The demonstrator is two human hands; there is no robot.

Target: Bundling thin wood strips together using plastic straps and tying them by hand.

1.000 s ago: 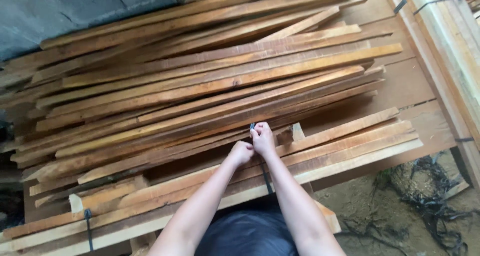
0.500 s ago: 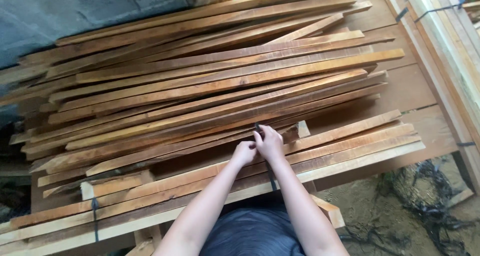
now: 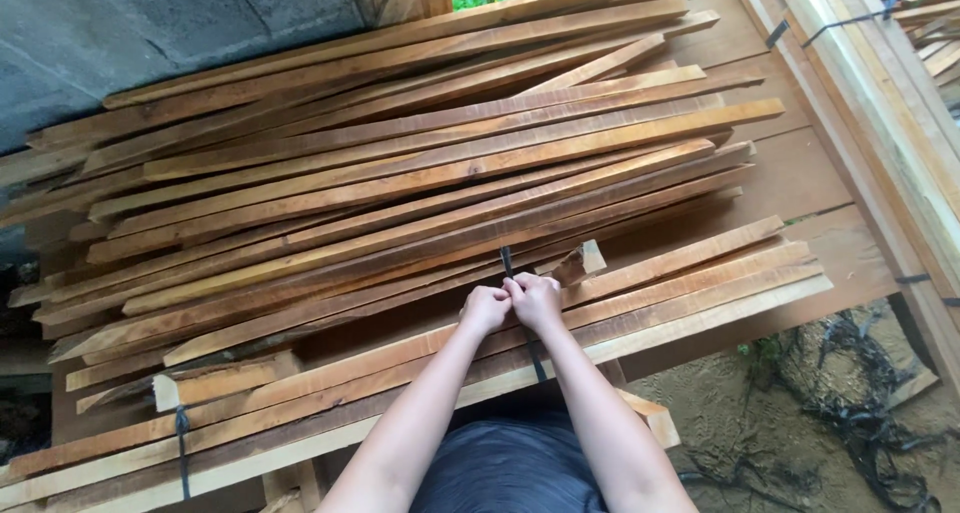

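A black plastic strap (image 3: pixel 507 263) runs across a bundle of long pale wooden slats (image 3: pixel 700 283) in front of me. My left hand (image 3: pixel 486 307) and my right hand (image 3: pixel 536 301) are pressed together over the strap, both fists closed on it, knuckles touching. The strap's upper end sticks up just beyond my fingers and its lower part (image 3: pixel 537 361) shows below my right wrist. A large loose pile of reddish-brown slats (image 3: pixel 420 173) lies behind the bundle.
A second black strap (image 3: pixel 182 451) binds the bundle at lower left. Another strapped stack of pale timber (image 3: pixel 880 103) runs along the right. A tangle of cut black straps (image 3: pixel 860 413) lies on the dirt at lower right. A grey concrete wall (image 3: pixel 150 33) is at top left.
The view has drifted slightly, shifting the pile right in frame. My hands stay clasped together on the strap at the same place on the bundle.
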